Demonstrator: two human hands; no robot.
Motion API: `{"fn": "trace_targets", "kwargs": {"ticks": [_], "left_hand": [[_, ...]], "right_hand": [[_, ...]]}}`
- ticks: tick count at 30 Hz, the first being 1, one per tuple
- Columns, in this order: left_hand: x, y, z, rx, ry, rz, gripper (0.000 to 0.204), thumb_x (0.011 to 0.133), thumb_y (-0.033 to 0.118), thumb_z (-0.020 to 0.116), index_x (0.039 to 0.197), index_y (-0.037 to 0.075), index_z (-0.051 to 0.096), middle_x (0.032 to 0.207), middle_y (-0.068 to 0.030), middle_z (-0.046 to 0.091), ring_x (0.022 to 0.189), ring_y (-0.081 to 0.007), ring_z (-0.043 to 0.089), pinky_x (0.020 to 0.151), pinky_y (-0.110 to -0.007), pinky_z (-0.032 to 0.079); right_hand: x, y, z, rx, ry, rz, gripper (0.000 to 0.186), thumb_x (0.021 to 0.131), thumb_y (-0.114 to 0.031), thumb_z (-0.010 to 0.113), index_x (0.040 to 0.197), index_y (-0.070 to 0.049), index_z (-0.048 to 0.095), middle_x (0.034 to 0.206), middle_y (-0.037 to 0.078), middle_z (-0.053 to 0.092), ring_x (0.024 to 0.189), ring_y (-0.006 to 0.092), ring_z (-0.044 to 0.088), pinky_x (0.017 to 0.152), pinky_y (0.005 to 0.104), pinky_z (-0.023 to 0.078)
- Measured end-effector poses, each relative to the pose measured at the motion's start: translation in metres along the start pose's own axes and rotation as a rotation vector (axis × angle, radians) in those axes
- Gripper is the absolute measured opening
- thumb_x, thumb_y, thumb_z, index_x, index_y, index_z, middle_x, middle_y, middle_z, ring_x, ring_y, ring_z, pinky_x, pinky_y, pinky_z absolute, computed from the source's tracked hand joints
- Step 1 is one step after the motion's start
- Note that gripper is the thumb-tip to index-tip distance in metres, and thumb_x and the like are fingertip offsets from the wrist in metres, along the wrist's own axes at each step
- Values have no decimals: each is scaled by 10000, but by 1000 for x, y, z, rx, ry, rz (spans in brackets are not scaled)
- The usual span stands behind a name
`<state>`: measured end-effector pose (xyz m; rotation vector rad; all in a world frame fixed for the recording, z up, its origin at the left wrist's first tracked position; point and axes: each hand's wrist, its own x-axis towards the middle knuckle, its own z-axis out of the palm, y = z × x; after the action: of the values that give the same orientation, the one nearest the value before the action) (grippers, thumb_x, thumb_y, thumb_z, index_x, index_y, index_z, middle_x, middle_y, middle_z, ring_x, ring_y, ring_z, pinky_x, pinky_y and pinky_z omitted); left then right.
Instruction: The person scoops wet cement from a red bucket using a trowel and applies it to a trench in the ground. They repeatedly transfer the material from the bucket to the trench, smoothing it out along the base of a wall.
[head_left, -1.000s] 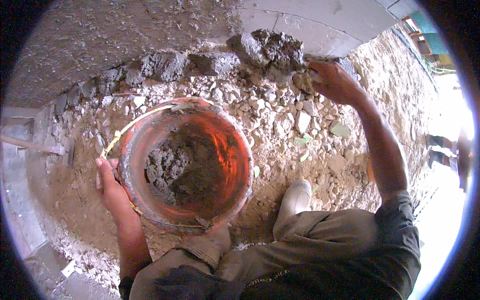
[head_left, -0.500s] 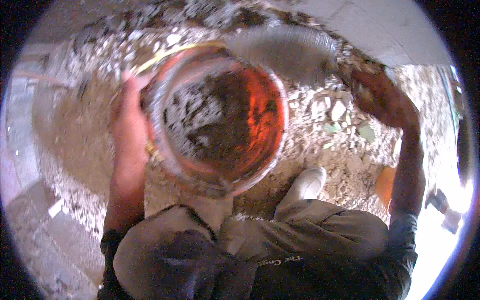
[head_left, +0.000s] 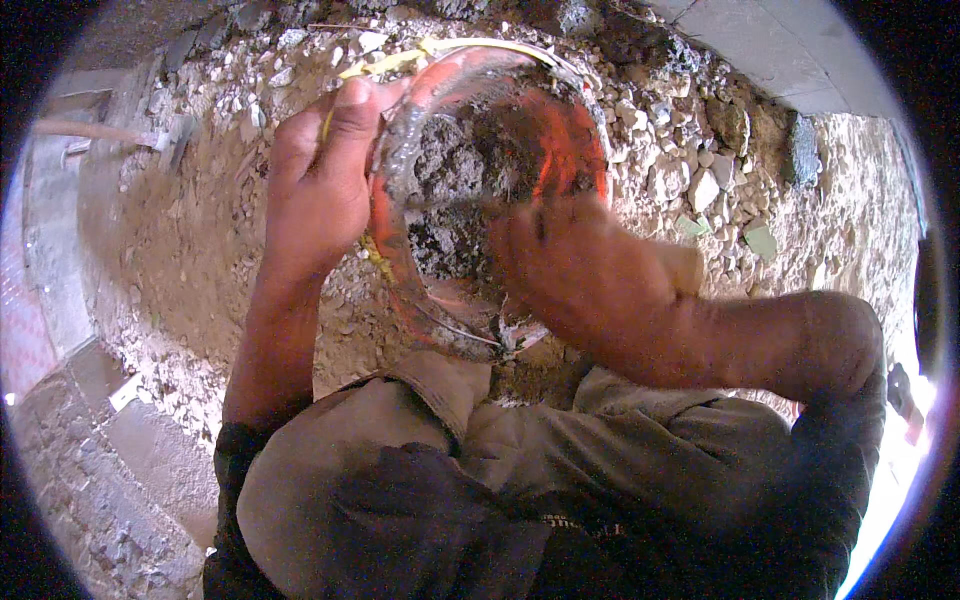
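An orange bucket (head_left: 575, 135) with a smeared rim tilts toward me in front of my knees. Wet grey mortar (head_left: 450, 160) lies inside it and coats part of its wall. My left hand (head_left: 325, 195) is closed on the bucket's left rim, thumb on top, beside the yellow handle (head_left: 390, 63). Across the bucket's mouth reaches my right hand (head_left: 570, 255), its fingers wrapped round a trowel. Only a thin edge of the trowel (head_left: 445, 205) shows against the mortar; my hand hides the rest.
Broken stones and rubble (head_left: 690, 180) cover the ground right of the bucket, with green shards (head_left: 760, 240) among them. Packed earth (head_left: 180, 250) spreads to the left. A long-handled tool (head_left: 110, 132) lies at far left. A grey slab (head_left: 760, 50) borders the far right.
My right hand has swung the trowel from beyond the bucket's right side down into the bucket. The bucket and my left hand sit slightly farther right and higher in the view.
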<state>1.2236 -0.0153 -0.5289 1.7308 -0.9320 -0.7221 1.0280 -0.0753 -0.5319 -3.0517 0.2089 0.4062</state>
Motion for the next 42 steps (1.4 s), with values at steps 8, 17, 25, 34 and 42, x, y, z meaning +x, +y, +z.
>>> {"fn": "trace_targets", "kwargs": {"ticks": [8,17,25,34,42], "left_hand": [[0,6,21,-100,43,-52,444,977,341,403,989,-24,656,681,-47,621,594,-104,558,567,-243,436],[-3,-5,29,-62,14,143,412,983,331,397,945,23,669,508,13,483,443,-60,449,435,-245,339],[-7,-28,2,-290,82,-78,457,982,354,396,988,-19,660,724,-30,650,645,-90,579,600,-223,439],[-13,-48,-24,-318,267,-238,440,967,350,445,895,-29,657,810,-81,665,724,-131,618,681,-256,482],[-9,-32,-21,-290,225,-175,440,971,345,432,960,-45,634,864,-106,658,794,-158,614,744,-265,481]], "right_hand": [[-29,49,-9,-416,257,69,482,741,-178,578,1189,-27,487,934,53,511,804,177,529,605,270,451],[15,75,74,264,-551,398,465,780,-14,556,1218,39,409,929,256,622,784,346,648,649,430,543],[2,58,97,779,-717,-98,454,772,-130,550,1169,63,445,977,272,585,925,388,591,794,465,486],[24,-9,58,2072,-826,236,262,883,-256,514,1049,-53,518,771,55,565,534,149,548,423,289,450],[-2,34,60,2451,-1224,420,313,902,-408,490,976,-107,532,610,16,477,369,129,451,312,279,383]]}}
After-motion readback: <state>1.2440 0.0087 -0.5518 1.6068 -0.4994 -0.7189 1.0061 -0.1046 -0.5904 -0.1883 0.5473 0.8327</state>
